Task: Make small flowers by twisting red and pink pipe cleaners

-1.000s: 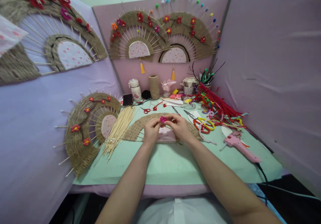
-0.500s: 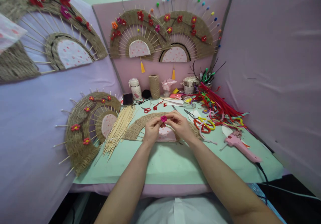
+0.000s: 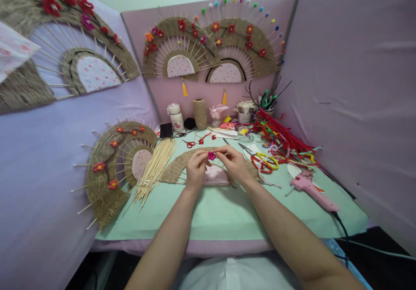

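Between my hands is a small magenta flower (image 3: 212,156) that looks made of pipe cleaner. My left hand (image 3: 196,165) pinches its left side, and my right hand (image 3: 232,161) pinches its right side. Both hands are above a twine-woven fan (image 3: 177,165) lying on the table, which they partly cover. The fan's half-round centre (image 3: 216,175) is pale with pink spots. Red-handled small scissors (image 3: 190,144) and a red flower piece (image 3: 201,141) lie just beyond my left hand.
Thin wooden sticks (image 3: 154,169) lie left of the fan. On the right are large scissors (image 3: 264,162), a pink glue gun (image 3: 315,192) with a cord, and a heap of red pipe cleaners (image 3: 286,134). A twine spool (image 3: 199,113) and a white bottle (image 3: 175,117) stand at the back.
The magenta flower is turned slightly and shows more of its petals between my fingers. My hands stay nearly in place, and the whole view has tilted a little.
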{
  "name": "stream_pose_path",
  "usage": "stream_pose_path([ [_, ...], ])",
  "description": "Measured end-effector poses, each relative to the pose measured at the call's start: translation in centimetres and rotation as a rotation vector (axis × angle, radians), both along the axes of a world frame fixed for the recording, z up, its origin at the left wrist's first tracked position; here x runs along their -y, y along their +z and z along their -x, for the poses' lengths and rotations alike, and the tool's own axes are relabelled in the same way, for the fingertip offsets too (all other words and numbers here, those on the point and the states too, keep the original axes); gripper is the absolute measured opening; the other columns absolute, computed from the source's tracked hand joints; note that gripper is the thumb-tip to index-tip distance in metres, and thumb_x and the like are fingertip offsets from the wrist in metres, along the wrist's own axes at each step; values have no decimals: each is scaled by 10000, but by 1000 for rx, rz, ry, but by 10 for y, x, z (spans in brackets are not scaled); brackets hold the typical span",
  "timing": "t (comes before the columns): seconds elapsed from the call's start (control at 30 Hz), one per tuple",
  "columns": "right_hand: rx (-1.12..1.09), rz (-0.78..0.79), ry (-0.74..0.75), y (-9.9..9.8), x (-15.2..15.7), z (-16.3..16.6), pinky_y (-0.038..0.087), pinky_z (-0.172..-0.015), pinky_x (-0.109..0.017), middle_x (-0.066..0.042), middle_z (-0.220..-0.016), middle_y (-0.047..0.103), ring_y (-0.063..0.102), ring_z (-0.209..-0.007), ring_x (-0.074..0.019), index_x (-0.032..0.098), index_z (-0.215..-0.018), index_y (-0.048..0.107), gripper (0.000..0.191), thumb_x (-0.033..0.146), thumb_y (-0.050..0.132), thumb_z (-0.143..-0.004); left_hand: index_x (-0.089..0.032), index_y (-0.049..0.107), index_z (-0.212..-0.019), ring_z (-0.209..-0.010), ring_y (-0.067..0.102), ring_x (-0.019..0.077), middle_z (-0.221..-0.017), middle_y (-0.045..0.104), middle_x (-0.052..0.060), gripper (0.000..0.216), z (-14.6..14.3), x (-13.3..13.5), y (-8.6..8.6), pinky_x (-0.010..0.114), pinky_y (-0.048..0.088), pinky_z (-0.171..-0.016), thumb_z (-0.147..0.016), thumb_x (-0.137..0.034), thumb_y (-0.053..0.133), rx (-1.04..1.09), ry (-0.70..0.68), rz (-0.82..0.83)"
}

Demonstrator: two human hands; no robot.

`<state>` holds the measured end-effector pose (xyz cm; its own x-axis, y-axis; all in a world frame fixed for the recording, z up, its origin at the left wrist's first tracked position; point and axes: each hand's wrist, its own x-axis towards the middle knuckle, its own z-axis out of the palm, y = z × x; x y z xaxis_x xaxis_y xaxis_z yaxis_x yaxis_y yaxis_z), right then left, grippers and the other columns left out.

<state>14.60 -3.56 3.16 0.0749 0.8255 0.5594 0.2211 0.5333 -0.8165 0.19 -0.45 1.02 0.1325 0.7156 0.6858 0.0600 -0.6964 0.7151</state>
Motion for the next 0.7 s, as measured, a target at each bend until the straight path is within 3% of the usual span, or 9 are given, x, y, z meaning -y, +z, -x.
stream_pose_path([
  [0.17,125,-23,-53,-1,-1,-3,422,-653,-257,-30,-797,608,529,-700,-136,193,-826,647,126,253,548,-776,-189,677,-838,-562,515,60,-854,598,35,205,0,0,0,197,451,-498,-813,-143,478,-110,26,-73],
  [0.3,176,-3,-73,-4,-3,-4,415,-667,-258,-20,-768,606,532,-715,-139,188,-780,629,103,243,545,-760,-202,688,-813,-708,555,111,-798,609,35,199,-2,1,2,236,485,-623,-797,-141,500,-132,54,-66],
  [0.47,174,59,-73,-9,-7,-5,416,-653,-265,-12,-744,596,530,-688,-142,182,-799,582,118,264,497,-795,-189,697,-801,-779,580,152,-877,627,67,162,-5,-2,1,275,516,-654,-771,-195,538,-61,-15,132],
  [0.6,372,-71,-181,-10,-6,-5,390,-704,-295,-31,-764,579,510,-764,-173,198,-749,559,57,202,511,-780,-174,669,-937,-848,599,166,-1113,563,102,230,-4,-4,1,276,534,-645,-761,-268,554,6,-41,315],
  [0.7,484,-127,-183,-9,-5,-4,374,-726,-321,-44,-765,574,493,-792,-196,209,-745,550,70,187,504,-792,-156,647,-963,-745,618,152,-959,630,92,272,-5,-3,0,273,527,-629,-746,-306,580,3,-74,421],
])
